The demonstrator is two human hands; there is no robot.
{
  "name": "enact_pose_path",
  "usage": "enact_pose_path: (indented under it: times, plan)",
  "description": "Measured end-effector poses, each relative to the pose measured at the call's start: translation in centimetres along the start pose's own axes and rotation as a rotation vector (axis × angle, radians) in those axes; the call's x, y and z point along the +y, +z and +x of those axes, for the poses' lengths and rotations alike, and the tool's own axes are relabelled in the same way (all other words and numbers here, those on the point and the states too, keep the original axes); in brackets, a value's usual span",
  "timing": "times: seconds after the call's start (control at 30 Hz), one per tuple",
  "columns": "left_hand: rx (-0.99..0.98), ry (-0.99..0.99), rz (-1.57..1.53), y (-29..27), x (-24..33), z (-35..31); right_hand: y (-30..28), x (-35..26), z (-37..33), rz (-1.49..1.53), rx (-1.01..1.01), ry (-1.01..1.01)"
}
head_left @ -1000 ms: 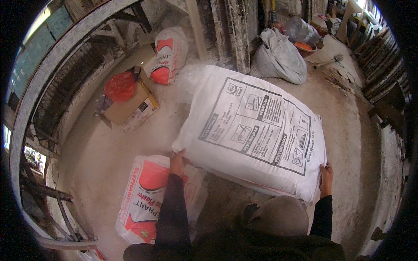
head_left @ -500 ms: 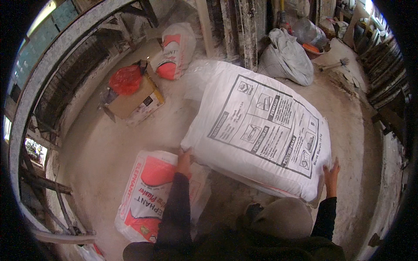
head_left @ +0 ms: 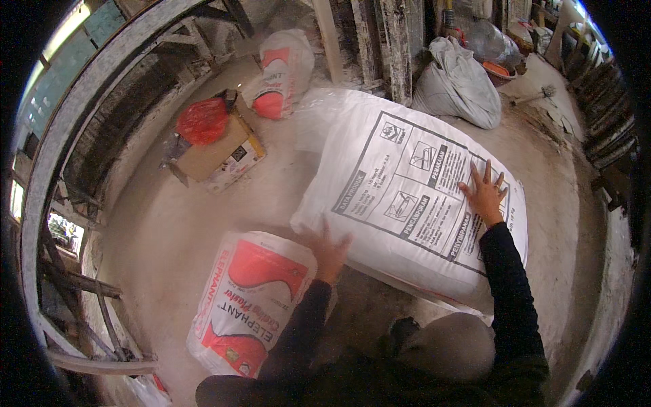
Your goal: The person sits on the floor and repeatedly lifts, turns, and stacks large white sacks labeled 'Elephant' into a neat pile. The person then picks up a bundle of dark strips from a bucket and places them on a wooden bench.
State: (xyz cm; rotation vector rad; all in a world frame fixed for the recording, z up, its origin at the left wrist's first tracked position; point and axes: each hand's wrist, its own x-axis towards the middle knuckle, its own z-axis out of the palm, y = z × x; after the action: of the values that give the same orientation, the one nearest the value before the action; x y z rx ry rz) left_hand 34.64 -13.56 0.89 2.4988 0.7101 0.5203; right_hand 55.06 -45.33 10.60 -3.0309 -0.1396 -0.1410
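Note:
A big, full white sack [head_left: 407,197] with black printed panels lies on the dusty floor in front of me. My right hand [head_left: 485,197] rests on the right part of its top face, fingers spread and nothing held. Beside the sack's near left edge is my left hand [head_left: 328,254], smeared by motion but with its fingers apart. Whether it touches the sack I cannot tell. A smaller red-and-white sack [head_left: 254,292] lies flat to the left, partly behind my left forearm.
Far left stands an open cardboard box [head_left: 213,163] with a red plastic bag [head_left: 202,122] on it. Behind it leans another red-and-white sack [head_left: 286,74]. A grey sack [head_left: 456,85], an orange basin [head_left: 498,71] and wooden posts [head_left: 393,51] are at the back. A curved-looking frame [head_left: 74,115] borders the left.
My right hand has moved from the big sack's right edge up onto its top face. My left hand has let go of the left corner and shifted right, its fingers opening.

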Motion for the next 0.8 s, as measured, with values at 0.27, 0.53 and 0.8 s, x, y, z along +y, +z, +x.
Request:
enact_pose_path:
  times: [0.27,0.53,0.8]
  plan:
    - [-0.123,0.095,0.062,2.2,-1.3,0.5,7.2,0.4,1.0,-0.115,-0.190,0.066]
    - [-0.179,0.022,0.077,1.9,0.3,1.2,9.2,0.6,1.7,-0.073,-0.261,0.080]
    - [-0.064,0.086,0.022,3.2,-1.2,0.5,3.9,-1.2,4.6,0.060,-0.417,-0.062]
